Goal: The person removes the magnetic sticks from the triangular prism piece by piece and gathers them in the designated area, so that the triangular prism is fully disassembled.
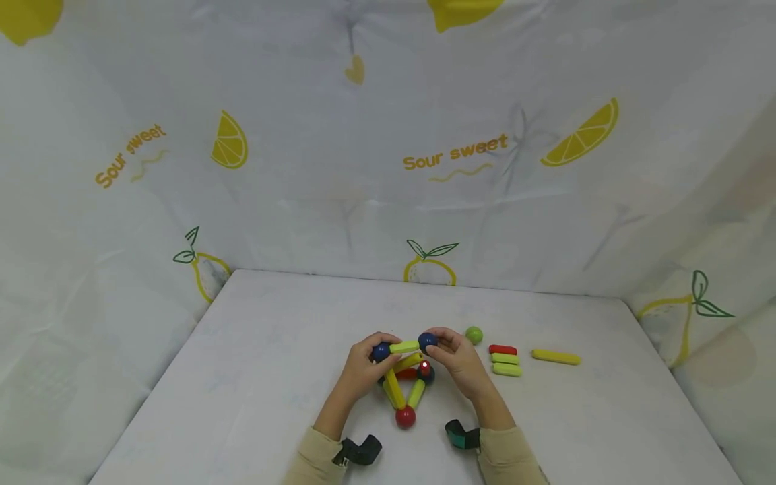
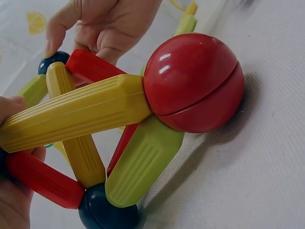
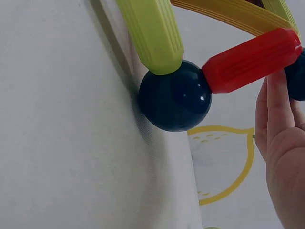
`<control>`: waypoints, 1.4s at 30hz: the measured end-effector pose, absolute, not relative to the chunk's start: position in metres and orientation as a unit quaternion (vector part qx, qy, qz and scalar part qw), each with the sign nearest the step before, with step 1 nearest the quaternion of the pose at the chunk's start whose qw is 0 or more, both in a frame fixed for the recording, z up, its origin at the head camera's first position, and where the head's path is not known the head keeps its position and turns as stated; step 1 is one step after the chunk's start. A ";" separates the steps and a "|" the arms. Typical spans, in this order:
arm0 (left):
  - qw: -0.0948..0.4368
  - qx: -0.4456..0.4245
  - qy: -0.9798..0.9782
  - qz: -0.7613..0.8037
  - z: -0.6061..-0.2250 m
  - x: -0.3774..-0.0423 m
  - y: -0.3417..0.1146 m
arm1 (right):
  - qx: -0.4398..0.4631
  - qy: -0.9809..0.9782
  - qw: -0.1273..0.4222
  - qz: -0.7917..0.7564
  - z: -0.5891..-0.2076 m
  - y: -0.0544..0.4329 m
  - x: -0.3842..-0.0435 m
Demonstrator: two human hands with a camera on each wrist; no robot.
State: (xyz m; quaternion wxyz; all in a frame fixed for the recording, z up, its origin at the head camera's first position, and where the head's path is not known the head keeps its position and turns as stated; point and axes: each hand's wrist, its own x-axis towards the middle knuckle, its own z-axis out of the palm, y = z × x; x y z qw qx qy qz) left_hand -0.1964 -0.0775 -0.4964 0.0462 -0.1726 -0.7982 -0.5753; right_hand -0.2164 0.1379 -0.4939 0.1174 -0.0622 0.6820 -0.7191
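Note:
Both hands are at the top of a frame of chunky plastic sticks and balls standing on the table. My left hand (image 1: 362, 367) pinches the upper left blue ball (image 1: 381, 351) between thumb and fingers. On the upper right blue ball (image 1: 427, 341), my right hand (image 1: 463, 364) has its thumb and fingertips. A light green stick (image 1: 404, 347) joins these two balls. Below, a red ball (image 2: 193, 81) forms the near base corner, with a yellow stick (image 2: 81, 112) slanting up from it. Red sticks (image 3: 252, 59) rise from the lower blue balls (image 3: 175, 95).
Right of the frame lie a green ball (image 1: 474, 335), a short red stick (image 1: 503, 349), two light green sticks (image 1: 506, 370) and a longer yellow stick (image 1: 556, 357). A lemon-printed cloth (image 1: 339, 229) hangs behind the white table (image 1: 212, 391). Black cameras are strapped to both wrists.

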 end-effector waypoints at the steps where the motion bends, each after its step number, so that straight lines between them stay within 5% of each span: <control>1: 0.047 -0.173 -0.798 -0.575 -0.497 -0.196 -0.077 | -0.057 0.683 0.112 -0.720 -0.494 0.137 -0.216; 13: 0.064 -0.166 -0.797 -0.577 -0.498 -0.197 -0.087 | -0.018 0.743 -0.008 -0.669 -0.493 0.151 -0.216; 30: 0.044 -0.134 -0.805 -0.576 -0.499 -0.197 -0.084 | 0.006 0.838 -0.076 -0.540 -0.509 0.147 -0.238; 42: 0.053 -0.162 -0.788 -0.591 -0.502 -0.198 -0.085 | 0.042 0.863 -0.015 -0.504 -0.519 0.138 -0.257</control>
